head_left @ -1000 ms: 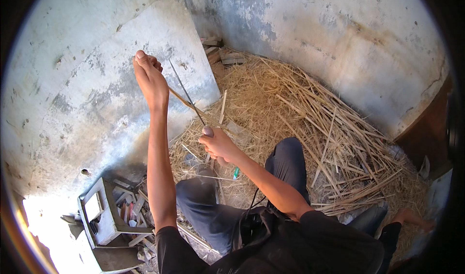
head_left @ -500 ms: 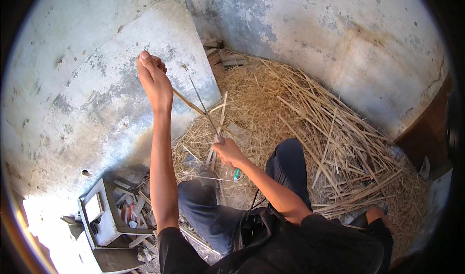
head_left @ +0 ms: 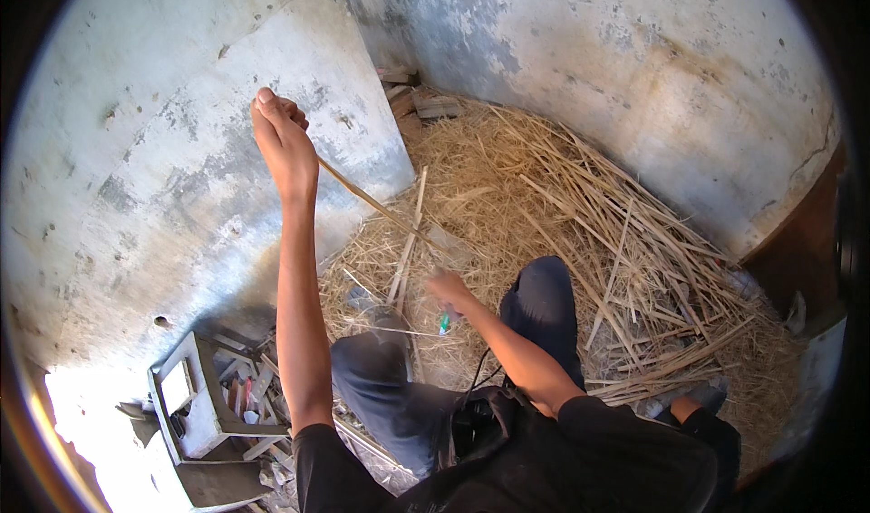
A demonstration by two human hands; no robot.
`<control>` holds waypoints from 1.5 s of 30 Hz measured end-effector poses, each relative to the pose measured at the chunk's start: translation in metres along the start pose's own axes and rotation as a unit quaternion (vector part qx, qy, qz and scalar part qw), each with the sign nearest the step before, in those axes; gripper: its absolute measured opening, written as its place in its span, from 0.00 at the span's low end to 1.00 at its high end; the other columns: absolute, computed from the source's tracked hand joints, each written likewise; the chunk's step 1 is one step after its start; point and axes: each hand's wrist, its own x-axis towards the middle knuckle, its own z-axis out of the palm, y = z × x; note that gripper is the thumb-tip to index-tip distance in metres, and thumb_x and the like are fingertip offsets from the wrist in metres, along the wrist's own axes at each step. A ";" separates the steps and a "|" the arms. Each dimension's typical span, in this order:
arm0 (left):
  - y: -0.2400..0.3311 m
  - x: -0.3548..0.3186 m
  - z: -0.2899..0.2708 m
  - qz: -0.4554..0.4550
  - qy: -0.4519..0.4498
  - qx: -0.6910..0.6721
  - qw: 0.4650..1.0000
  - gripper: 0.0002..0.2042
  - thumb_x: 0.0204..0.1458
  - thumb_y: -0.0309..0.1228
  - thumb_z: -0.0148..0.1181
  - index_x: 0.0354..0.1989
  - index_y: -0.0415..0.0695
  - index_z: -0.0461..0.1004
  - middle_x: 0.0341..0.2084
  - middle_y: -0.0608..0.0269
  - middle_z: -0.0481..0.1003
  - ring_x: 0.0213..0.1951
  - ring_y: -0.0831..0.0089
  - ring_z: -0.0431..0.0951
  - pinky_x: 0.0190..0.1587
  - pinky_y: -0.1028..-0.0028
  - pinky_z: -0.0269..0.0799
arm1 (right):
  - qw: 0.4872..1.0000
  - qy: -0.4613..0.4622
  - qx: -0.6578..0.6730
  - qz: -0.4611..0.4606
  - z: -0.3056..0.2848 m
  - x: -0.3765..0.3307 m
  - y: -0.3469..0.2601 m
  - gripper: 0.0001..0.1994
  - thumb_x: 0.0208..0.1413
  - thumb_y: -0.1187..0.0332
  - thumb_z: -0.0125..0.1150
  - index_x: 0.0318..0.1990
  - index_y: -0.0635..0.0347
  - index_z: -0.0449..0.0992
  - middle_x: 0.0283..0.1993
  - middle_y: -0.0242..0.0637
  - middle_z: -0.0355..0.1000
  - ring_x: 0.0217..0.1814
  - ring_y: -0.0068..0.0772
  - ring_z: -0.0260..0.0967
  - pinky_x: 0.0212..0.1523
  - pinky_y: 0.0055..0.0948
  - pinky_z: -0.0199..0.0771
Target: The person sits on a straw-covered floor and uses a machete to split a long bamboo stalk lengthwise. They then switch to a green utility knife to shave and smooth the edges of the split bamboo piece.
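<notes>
Raised in front of the left wall, my left hand [head_left: 285,141] is closed around one end of a thin bamboo strip [head_left: 367,198]. The strip slants down to the right, and its far end comes close to my right hand [head_left: 450,288]. That hand, smeared by motion, is closed on a knife, whose green-ended handle [head_left: 445,321] sticks out below the fist. The blade cannot be made out now; it showed long and thin half a second ago. Whether it touches the strip, I cannot tell.
Shavings [head_left: 480,187] and a heap of long bamboo strips [head_left: 634,259] cover the floor ahead and to the right, up against the wall [head_left: 616,78]. At lower left stands a broken wooden box [head_left: 204,422] among scraps. My bent knees [head_left: 544,300] flank the right hand.
My right hand has shifted right and slightly down, and the knife blade has blurred out of sight. The left hand has moved a little left and up, still holding the strip.
</notes>
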 end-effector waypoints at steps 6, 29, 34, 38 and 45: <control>-0.011 -0.005 0.007 -0.049 -0.060 -0.039 0.996 0.19 0.75 0.50 0.48 0.47 0.43 0.64 0.30 0.66 0.68 0.35 0.75 0.71 0.43 0.69 0.73 | 0.999 0.049 -0.021 -0.003 -0.017 0.038 0.072 0.17 0.61 0.59 0.65 0.26 0.63 0.77 0.17 0.38 0.71 0.15 0.33 0.69 0.20 0.39 0.67; -0.104 -0.065 0.058 -0.169 0.008 -0.078 0.982 0.28 0.77 0.52 0.42 0.21 0.50 0.57 0.12 0.73 0.58 0.15 0.82 0.55 0.19 0.72 0.51 | 0.981 -0.047 0.187 0.011 -0.012 0.019 0.035 0.12 0.61 0.63 0.70 0.33 0.54 0.71 0.19 0.23 0.62 0.16 0.20 0.57 0.18 0.28 0.58; -0.107 -0.057 0.073 -0.152 0.032 -0.038 0.987 0.29 0.77 0.50 0.42 0.20 0.49 0.57 0.13 0.74 0.57 0.17 0.83 0.54 0.20 0.72 0.49 | 0.986 -0.048 0.152 0.049 -0.014 0.029 0.052 0.10 0.61 0.67 0.68 0.34 0.55 0.71 0.20 0.25 0.63 0.16 0.19 0.58 0.17 0.26 0.59; -0.103 -0.057 0.079 -0.156 0.030 -0.060 0.985 0.29 0.77 0.50 0.44 0.20 0.49 0.57 0.13 0.74 0.56 0.16 0.83 0.54 0.20 0.72 0.50 | 0.996 0.010 0.084 0.004 -0.011 0.041 0.066 0.09 0.60 0.68 0.67 0.33 0.58 0.73 0.20 0.28 0.66 0.17 0.20 0.63 0.18 0.27 0.61; -0.107 -0.061 0.071 -0.160 0.030 -0.070 0.984 0.29 0.77 0.50 0.44 0.20 0.49 0.58 0.12 0.73 0.58 0.15 0.82 0.55 0.19 0.72 0.50 | 0.992 0.046 0.039 -0.112 0.001 0.029 -0.027 0.17 0.60 0.63 0.68 0.23 0.59 0.68 0.17 0.30 0.64 0.16 0.27 0.61 0.20 0.37 0.59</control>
